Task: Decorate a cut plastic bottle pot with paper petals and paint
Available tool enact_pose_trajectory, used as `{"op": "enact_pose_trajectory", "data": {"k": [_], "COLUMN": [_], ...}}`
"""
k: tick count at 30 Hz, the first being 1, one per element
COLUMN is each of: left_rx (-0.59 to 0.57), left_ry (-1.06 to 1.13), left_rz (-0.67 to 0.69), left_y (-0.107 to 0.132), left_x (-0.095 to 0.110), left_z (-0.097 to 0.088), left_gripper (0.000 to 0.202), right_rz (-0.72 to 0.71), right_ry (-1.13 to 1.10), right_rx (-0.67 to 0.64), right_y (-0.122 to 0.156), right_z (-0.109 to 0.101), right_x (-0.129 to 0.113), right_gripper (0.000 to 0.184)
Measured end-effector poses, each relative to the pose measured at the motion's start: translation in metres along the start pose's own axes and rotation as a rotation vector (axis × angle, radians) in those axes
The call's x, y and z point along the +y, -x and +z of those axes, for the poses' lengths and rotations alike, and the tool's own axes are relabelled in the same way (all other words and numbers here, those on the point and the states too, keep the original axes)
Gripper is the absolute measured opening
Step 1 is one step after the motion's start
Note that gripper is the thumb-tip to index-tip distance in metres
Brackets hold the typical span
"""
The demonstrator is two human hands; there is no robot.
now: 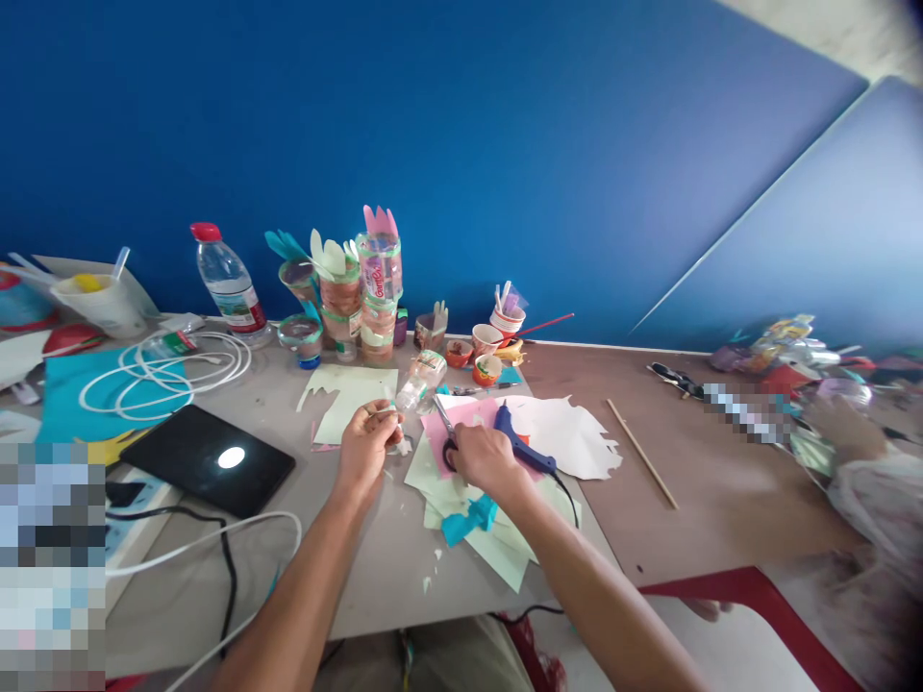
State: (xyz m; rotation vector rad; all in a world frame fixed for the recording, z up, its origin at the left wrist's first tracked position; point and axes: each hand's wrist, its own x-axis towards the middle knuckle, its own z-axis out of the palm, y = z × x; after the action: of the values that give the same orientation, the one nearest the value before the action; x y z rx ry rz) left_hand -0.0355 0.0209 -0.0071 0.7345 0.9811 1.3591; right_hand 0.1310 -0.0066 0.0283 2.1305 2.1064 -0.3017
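My left hand (366,444) is above the table with its fingertips pinched on a small pale piece, probably paper but too small to be sure. A clear plastic bottle (416,389) lies just beyond those fingertips. My right hand (485,456) is closed on a pair of scissors (442,415), whose blades point away from me over pink paper (472,413). Right beside this hand lies a blue glue gun (525,445) with a black cord. Under the hand are light green paper sheets (505,556) and a crumpled blue scrap (468,520).
Cut-bottle holders with paper petals (379,274), a red-capped bottle (229,279) and paper cups (487,339) stand along the blue partition. A black tablet (209,461) and white cable (165,375) lie left. A wooden stick (641,454) lies right, near another person's arm (855,432).
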Motion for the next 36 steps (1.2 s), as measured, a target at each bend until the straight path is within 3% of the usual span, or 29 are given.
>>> {"op": "enact_pose_trajectory", "data": {"k": [5, 8, 11, 15, 17, 20, 23, 28, 32, 36], "left_rx": [0.017, 0.015, 0.017, 0.014, 0.019, 0.023, 0.033, 0.037, 0.039, 0.043], "left_ry": [-0.028, -0.041, -0.079, -0.133, -0.150, -0.159, -0.157, -0.177, -0.238, -0.258], "left_rz": [0.025, 0.033, 0.035, 0.041, 0.056, 0.074, 0.082, 0.132, 0.187, 0.206], "left_y": [0.002, 0.004, 0.005, 0.005, 0.004, 0.003, 0.002, 0.000, -0.001, 0.000], "left_x": [0.002, 0.003, 0.003, 0.003, 0.002, 0.002, 0.001, -0.001, -0.002, -0.002], "left_z": [0.001, 0.002, 0.003, 0.005, 0.005, 0.004, 0.002, -0.001, -0.002, -0.002], "left_gripper": [0.049, 0.049, 0.048, 0.047, 0.047, 0.049, 0.049, 0.047, 0.045, 0.042], "right_rz": [0.046, 0.074, 0.024, -0.122, -0.195, -0.220, -0.199, -0.332, -0.403, -0.383], "right_ry": [-0.157, -0.461, -0.859, -1.139, -1.200, -1.298, -1.285, -1.009, -0.877, -0.742], "right_rx": [0.080, 0.192, 0.271, 0.134, 0.080, 0.097, 0.159, 0.265, 0.285, 0.302], "right_y": [0.015, 0.024, 0.028, 0.022, 0.015, 0.004, -0.003, -0.002, 0.003, 0.005], "right_z": [0.000, 0.004, 0.006, 0.004, 0.004, 0.009, 0.016, 0.019, 0.022, 0.026], "right_x": [0.012, 0.022, 0.025, 0.010, 0.000, -0.012, -0.017, -0.018, -0.020, -0.021], "right_gripper": [0.027, 0.024, 0.043, 0.056, 0.049, 0.036, 0.037, 0.031, 0.024, 0.022]}}
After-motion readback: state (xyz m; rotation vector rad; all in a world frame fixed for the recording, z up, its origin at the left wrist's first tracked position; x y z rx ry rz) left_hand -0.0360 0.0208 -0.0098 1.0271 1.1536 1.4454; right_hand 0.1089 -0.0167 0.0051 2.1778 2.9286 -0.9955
